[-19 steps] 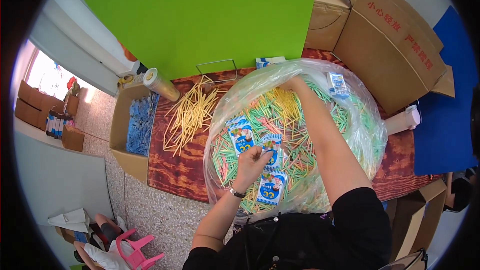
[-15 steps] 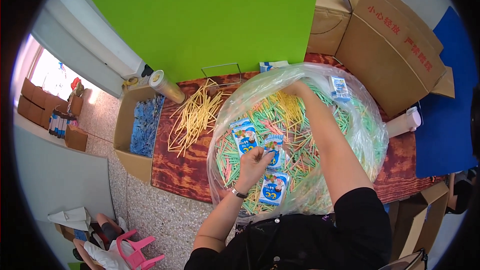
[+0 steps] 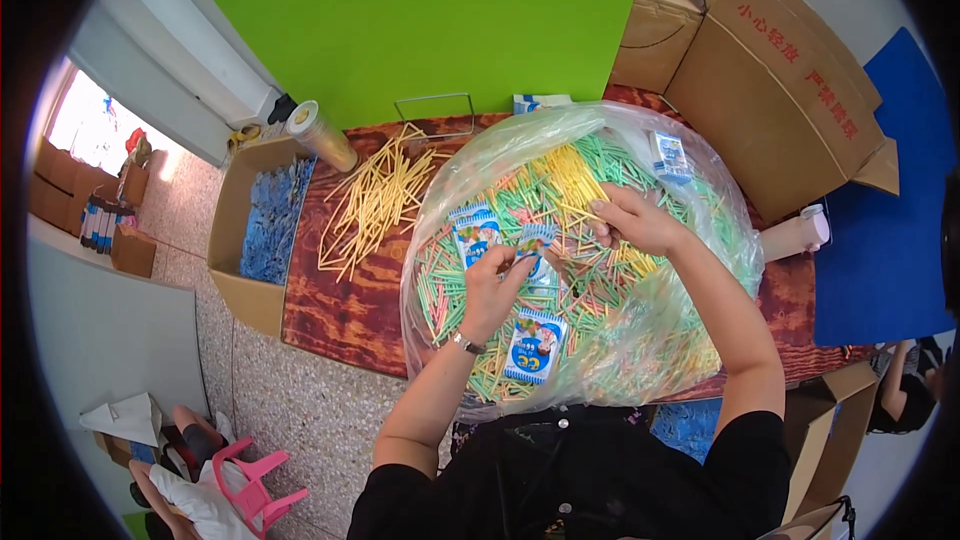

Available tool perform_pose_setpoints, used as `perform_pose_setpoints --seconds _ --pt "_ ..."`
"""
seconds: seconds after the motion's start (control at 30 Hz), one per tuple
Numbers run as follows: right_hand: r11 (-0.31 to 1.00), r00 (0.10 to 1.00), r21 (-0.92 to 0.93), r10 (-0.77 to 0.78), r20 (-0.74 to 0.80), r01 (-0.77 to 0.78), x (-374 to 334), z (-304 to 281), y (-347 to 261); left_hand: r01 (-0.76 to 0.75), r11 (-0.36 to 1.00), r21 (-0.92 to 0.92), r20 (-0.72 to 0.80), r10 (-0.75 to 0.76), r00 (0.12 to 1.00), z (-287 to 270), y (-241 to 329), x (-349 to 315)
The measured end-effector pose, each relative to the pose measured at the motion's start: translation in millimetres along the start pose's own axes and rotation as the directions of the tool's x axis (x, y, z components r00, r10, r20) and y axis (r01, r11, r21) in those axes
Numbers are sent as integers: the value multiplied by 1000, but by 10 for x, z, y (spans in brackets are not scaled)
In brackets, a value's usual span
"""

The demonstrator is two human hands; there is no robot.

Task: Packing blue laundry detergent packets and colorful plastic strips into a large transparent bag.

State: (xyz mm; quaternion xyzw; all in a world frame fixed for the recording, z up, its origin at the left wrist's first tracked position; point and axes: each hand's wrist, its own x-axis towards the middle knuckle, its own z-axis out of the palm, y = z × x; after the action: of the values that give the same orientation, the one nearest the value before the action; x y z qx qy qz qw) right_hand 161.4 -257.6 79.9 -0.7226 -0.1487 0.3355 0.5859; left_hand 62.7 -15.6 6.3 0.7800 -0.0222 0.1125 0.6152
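Note:
A large clear plastic bag (image 3: 725, 190) lies spread on the table, full of thin pastel sticks (image 3: 435, 285) in green, pink and yellow. My left hand (image 3: 490, 292) is over its left part, thumb and fingers closed on a small blue-and-white packet (image 3: 540, 240). Further right, my right hand (image 3: 640, 220) has its fingers closed at the edge of a bunch of yellow sticks (image 3: 568, 180), apparently gripping a few. Similar packets rest on the sticks: one left (image 3: 472, 230), one nearer me (image 3: 535, 345), another at the far right (image 3: 670, 156).
Loose pale yellow sticks (image 3: 375, 205) lie on the red-brown table (image 3: 330, 325), near a clear canister (image 3: 322, 135). At the left stands a carton (image 3: 235, 295) of blue wrappers. A big carton (image 3: 765, 90) and white bottle (image 3: 797, 233) stand right. A person sits lower left by a pink stool (image 3: 258, 485).
My right hand has drawn back toward me from the bag's far edge, and its fingers now show. The left hand stays on its packet. The whole view has shifted slightly.

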Motion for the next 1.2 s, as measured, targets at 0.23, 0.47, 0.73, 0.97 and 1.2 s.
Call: perform_pose_setpoints --seconds 0.23,0.47,0.73,0.97,1.2 --pt "989 986 33 -147 76 145 -125 223 50 -5 1000 12 -42 5 999 91 108 -37" --pt "748 961 -613 -268 72 254 -247 251 -181 -158 972 173 -68 172 983 -45 208 -56" --pt "421 926 -851 -333 177 314 -337 438 -635 -315 902 296 -111 360 926 -71 235 -64" --pt "250 959 -940 -216 181 233 -328 546 -744 -389 856 340 -122 450 885 -80 229 -63" --pt "220 908 -903 120 402 370 -171 458 -964 -565 701 435 10 624 782 -161 189 -16"
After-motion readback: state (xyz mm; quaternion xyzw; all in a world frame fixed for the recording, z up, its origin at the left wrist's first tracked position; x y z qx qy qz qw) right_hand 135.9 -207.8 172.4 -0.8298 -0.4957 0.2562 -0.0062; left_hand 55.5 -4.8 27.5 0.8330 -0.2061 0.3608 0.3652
